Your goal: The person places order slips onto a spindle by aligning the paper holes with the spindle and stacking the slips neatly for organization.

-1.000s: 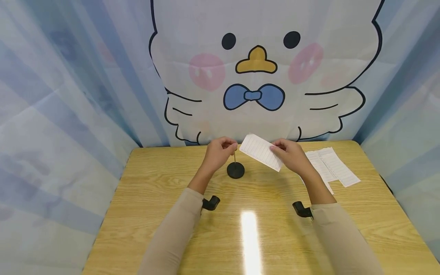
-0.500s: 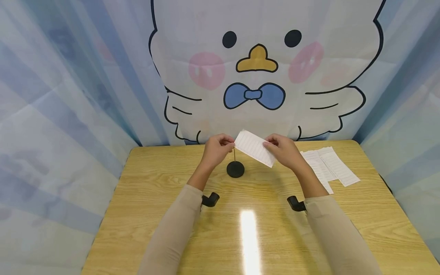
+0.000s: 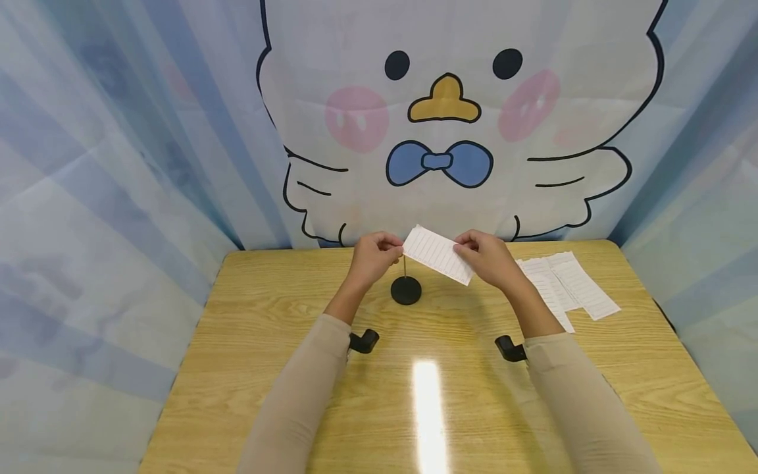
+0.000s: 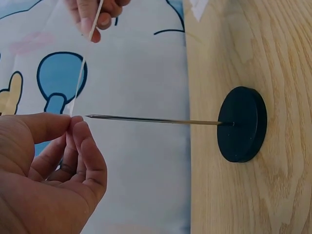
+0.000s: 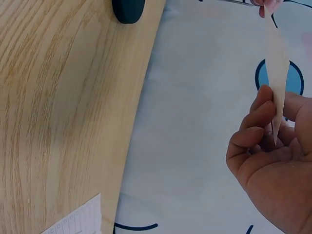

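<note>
Paper (image 3: 437,255) held above the desk (image 3: 284,309), near the middle of its far edge.
The left hand (image 3: 372,259) pinches its left end, the right hand (image 3: 488,259) its right end; a spike (image 4: 156,120) on a round black base (image 4: 246,124) points up just under the left hand; loose slips (image 3: 579,283) lie near the far right corner, before a cartoon curtain (image 3: 435,210).
</note>
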### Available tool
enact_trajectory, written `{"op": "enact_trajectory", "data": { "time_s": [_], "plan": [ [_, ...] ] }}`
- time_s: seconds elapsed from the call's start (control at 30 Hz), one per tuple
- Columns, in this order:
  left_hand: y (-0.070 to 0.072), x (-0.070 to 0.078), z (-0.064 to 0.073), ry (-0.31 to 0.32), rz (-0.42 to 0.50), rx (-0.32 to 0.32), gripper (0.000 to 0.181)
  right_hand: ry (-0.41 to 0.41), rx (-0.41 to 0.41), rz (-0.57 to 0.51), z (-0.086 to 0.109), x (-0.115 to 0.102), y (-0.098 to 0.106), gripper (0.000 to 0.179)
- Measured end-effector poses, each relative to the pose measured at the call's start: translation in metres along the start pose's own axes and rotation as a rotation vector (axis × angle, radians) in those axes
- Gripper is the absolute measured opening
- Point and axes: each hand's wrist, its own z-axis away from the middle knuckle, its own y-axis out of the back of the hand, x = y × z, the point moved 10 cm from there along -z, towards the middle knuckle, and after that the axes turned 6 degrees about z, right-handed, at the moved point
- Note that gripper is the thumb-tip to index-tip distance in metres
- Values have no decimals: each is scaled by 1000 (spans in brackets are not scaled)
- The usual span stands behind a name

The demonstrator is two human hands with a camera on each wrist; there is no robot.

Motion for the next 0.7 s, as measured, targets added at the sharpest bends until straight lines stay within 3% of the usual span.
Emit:
{"op": "enact_trajectory", "data": {
  "time_s": [0.7],
  "plan": [
    [-3,-11,-3,29,30,10,10,-5,-3,-14,1,2,-4,27]
  ]
}}
